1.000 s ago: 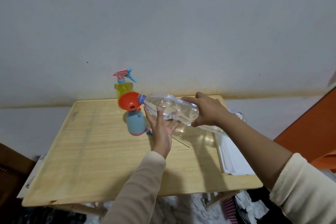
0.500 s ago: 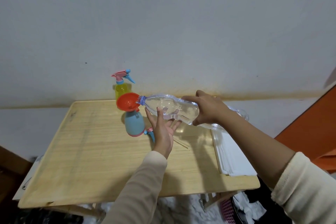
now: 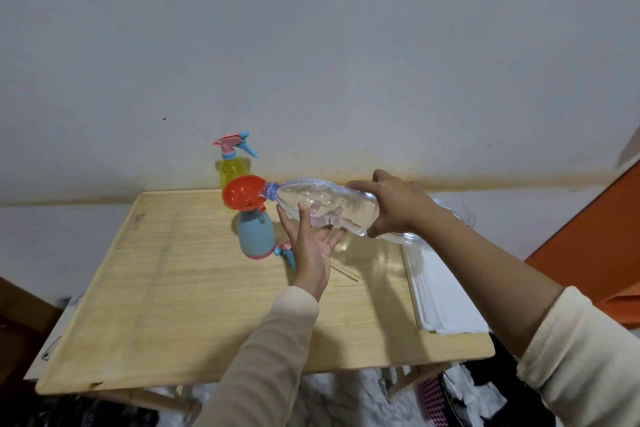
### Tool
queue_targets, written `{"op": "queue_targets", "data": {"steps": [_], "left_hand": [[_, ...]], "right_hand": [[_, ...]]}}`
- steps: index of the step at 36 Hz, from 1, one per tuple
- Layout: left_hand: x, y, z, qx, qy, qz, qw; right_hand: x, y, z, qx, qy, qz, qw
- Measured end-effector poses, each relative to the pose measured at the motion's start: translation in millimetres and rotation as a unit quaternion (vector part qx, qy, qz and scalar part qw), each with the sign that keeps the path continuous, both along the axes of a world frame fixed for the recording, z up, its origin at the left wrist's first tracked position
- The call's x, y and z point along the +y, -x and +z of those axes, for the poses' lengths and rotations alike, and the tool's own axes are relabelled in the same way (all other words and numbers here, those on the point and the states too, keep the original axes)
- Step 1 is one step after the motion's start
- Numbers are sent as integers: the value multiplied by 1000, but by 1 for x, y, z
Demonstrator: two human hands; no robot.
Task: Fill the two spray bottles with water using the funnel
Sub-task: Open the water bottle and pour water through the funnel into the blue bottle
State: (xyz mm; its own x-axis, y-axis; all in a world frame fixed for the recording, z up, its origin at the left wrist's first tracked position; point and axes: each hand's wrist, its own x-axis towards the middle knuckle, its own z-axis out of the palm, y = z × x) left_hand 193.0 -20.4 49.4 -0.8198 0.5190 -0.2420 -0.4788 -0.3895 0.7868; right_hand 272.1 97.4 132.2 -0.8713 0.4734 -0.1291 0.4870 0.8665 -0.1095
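Observation:
A blue spray bottle point(image 3: 257, 234) with a pink base stands on the wooden table point(image 3: 173, 288), its sprayer head off. An orange funnel point(image 3: 242, 196) sits in its neck. My right hand point(image 3: 394, 206) grips a clear plastic water bottle point(image 3: 325, 206), tipped almost level, its mouth over the funnel's rim and water running in. My left hand point(image 3: 311, 250) is under the bottle, fingers spread, supporting it from below. A yellow spray bottle point(image 3: 231, 166) with its pink and blue sprayer head on stands behind the funnel. A pink and blue sprayer head point(image 3: 287, 251) lies beside the blue bottle, partly hidden by my left hand.
A stack of white sheets point(image 3: 443, 295) lies along the table's right edge. Another clear plastic bottle point(image 3: 464, 218) lies behind my right forearm. The wall rises directly behind the table. An orange surface point(image 3: 595, 246) stands at the right.
The view has drifted slightly. Both hands keep the water bottle tipped at the funnel, with the pour continuing and nothing let go.

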Motion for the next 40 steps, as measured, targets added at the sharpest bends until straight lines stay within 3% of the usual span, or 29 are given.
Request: {"op": "queue_targets", "data": {"steps": [4, 12, 23, 32, 40], "left_hand": [[-1, 2, -1, 53, 40, 10, 998], [-1, 4, -1, -36, -34, -6, 999], [-10, 14, -8, -20, -30, -40, 999], [-11, 21, 4, 81, 17, -66, 994], [3, 5, 34, 239, 60, -123, 961]], "right_hand": [[-1, 2, 1, -4, -4, 1, 1000], [0, 1, -2, 9, 1, -2, 1000], [-2, -3, -32, 65, 64, -23, 996], [-6, -13, -62, 177, 150, -53, 971], [-12, -41, -82, 324, 215, -112, 915]]}}
